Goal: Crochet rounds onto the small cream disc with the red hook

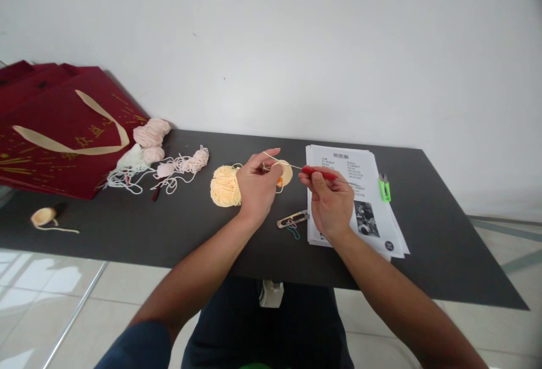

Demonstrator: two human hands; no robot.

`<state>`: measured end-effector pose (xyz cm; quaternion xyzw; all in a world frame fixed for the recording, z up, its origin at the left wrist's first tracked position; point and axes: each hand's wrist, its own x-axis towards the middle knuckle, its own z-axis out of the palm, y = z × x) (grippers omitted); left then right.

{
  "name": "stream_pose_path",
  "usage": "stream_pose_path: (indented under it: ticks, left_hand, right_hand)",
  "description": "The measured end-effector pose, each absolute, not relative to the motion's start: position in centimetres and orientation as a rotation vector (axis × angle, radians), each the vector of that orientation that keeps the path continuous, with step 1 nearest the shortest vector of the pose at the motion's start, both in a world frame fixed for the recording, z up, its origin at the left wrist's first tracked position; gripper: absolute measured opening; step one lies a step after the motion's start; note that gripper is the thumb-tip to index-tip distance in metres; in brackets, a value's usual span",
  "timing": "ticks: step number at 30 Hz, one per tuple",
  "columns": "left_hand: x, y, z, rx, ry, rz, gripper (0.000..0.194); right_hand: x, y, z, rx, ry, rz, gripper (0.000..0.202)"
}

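Note:
My left hand (259, 184) is closed on a small pale yellow crocheted piece (287, 174), its thumb and fingers pinching the near edge. A spot of orange shows by the thumb. My right hand (332, 202) grips a crochet hook (318, 173) by its red handle, and the thin shaft points left toward the piece. Yarn is drawn up near the left fingertips; whether it loops around the hook's tip is too fine to tell. Just left of my left hand lies a yellow yarn ball (224, 187), partly covered by that hand.
Printed sheets (372, 174) lie under my right hand, with green thread snips (384, 188) on their edge. Metal snips (292, 219) and small stitch markers (293, 232) lie nearer me. Pink yarn (151, 133), tangled strands, a small crocheted cup (43, 216) and red bags (76, 115) occupy the left.

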<state>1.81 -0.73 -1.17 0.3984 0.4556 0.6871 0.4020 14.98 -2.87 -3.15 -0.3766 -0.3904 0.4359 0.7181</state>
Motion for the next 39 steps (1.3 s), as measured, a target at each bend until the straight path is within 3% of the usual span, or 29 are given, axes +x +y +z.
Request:
stream_pose_path:
  ticks: [6,11,15,21,26,33,39]
  left_hand:
    - [1.4,-1.0,-0.6,1.31,1.364,1.698,0.03]
    - [1.5,-0.4,-1.3,1.06,1.192,1.657,0.034]
    - [1.7,-0.3,-1.5,0.898,1.109,1.656,0.037]
    - [1.3,-0.9,-0.7,1.247,1.333,1.749,0.027]
    - [1.4,-1.1,-0.6,1.367,1.344,1.74,0.03]
    - [1.9,-0.8,-1.2,0.992,1.146,1.631,0.034]
    - [1.8,-0.7,-0.9,0.891,0.998,1.651,0.043]
  right_hand:
    - [15.0,-3.8,-3.0,-0.814,-1.09,0.696,0.012]
    - [15.9,-4.1,-3.6,-0.67,-1.471,0.437,0.032]
    - [16.2,-4.1,-3.6,-0.676,-1.56,0.357,0.034]
    - [14.9,-3.8,-3.1,-0.913,-1.097,0.65,0.012]
    - [14.6,-3.3,-3.1,-0.865,-0.891,0.967,0.011]
    - [14.5,-4.4,-3.4,-0.895,-1.101,0.698,0.015]
    - [14.7,-4.2,-3.2,-0.872,-1.094,0.709,0.019]
